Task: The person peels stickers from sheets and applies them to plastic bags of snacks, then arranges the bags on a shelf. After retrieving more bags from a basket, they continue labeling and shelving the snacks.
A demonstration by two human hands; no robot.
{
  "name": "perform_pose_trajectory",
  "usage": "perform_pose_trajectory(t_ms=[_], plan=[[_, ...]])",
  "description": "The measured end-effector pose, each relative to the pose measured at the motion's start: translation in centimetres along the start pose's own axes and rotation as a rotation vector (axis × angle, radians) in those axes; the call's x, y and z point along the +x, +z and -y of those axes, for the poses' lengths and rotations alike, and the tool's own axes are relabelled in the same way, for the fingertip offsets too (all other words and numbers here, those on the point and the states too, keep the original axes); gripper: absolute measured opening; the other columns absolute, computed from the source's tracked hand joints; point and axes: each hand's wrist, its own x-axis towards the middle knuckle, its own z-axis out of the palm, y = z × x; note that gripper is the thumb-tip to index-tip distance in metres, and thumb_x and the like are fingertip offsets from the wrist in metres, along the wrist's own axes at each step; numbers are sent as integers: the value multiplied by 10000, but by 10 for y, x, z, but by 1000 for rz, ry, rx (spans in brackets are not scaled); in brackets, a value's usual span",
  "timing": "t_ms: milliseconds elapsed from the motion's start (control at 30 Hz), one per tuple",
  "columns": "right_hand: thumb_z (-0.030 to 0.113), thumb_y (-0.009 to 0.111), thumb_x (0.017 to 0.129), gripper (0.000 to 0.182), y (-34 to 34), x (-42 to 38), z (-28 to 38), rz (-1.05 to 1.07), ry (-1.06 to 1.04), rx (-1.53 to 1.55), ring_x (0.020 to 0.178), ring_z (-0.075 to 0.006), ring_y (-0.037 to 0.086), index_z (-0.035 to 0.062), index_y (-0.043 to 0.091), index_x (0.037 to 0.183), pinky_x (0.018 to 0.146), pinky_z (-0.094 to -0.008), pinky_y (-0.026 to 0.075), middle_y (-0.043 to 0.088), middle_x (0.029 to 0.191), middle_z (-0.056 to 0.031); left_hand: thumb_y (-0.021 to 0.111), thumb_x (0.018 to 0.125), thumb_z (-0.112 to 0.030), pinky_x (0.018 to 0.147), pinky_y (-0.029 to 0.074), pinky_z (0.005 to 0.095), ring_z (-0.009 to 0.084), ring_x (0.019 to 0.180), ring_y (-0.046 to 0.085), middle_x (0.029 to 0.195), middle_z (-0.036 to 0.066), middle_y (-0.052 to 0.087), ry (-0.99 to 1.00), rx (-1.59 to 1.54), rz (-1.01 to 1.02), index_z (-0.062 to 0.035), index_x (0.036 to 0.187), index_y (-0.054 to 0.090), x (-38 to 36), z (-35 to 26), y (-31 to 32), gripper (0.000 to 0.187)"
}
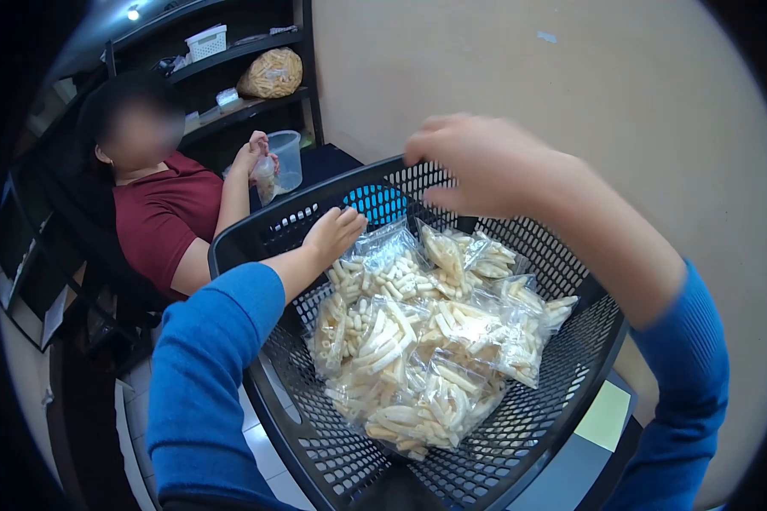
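A black perforated basket (pixel 605 362) fills the middle of the view, holding several clear plastic bags of pale, stick-shaped snacks (pixel 392 341). My left hand (pixel 337 232) is over the basket's left side, close to the bags at the back, its fingers slightly bent and together; what they hold, if anything, is hidden. Over the far right rim is my right hand (pixel 477 166), somewhat blurred, with its thumb apart from the fingers and nothing visible between them. Blue sleeves cover both forearms.
At the left, a co-worker in a dark red shirt (pixel 166 213) holds a small bag beside a clear plastic tub (pixel 285 157). Dark shelves (pixel 230 55) behind carry a white basket (pixel 206 43) and a large snack bag (pixel 273 73). A beige wall stands right.
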Motion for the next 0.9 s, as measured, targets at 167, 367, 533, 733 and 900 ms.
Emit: perform_pose_trajectory(t_ms=[167, 367, 533, 733, 900], plan=[[449, 687, 619, 570, 81, 93, 4, 597, 92, -62, 957, -269, 561, 8, 612, 971, 799, -365, 463, 585, 1034, -149, 538, 688, -153, 673, 373, 226, 150, 904, 410, 932, 29, 422, -132, -229, -13, -75, 912, 537, 12, 7, -9, 237], [586, 654, 594, 945, 201, 90, -5, 664, 233, 231, 1081, -304, 481, -55, 348, 1218, 907, -341, 391, 472, 1182, -223, 541, 672, -128, 696, 398, 261, 194, 913, 441, 954, 58, 457, -165, -361, -1, -66, 812, 548, 11, 7, -4, 153], [359, 816, 489, 1071, 251, 81, -32, 369, 428, 714, 1091, -304, 458, -64, 204, 1260, 920, -315, 368, 479, 1138, -230, 536, 716, -44, 647, 475, 380, 297, 893, 553, 932, 149, 543, -324, -897, 142, -18, 931, 452, 20, 19, -26, 232], [51, 739, 598, 310, 215, 89, -49, 400, 187, 1032, 716, -103, 535, 61, 514, 811, 648, -250, 442, 542, 757, -4, 394, 828, -29, 629, 468, 347, 298, 666, 599, 708, 194, 584, -625, -1378, 104, 28, 998, 462, 17, 42, -18, 192], [2, 695, 632, 237, 180, 97, -59, 403, 19, 1412, 713, -77, 564, 81, 510, 756, 642, -226, 443, 574, 725, 10, 405, 848, -52, 651, 445, 286, 190, 704, 583, 743, 109, 587, -622, -1490, -26, 22, 999, 499, 17, 60, -33, 193]])
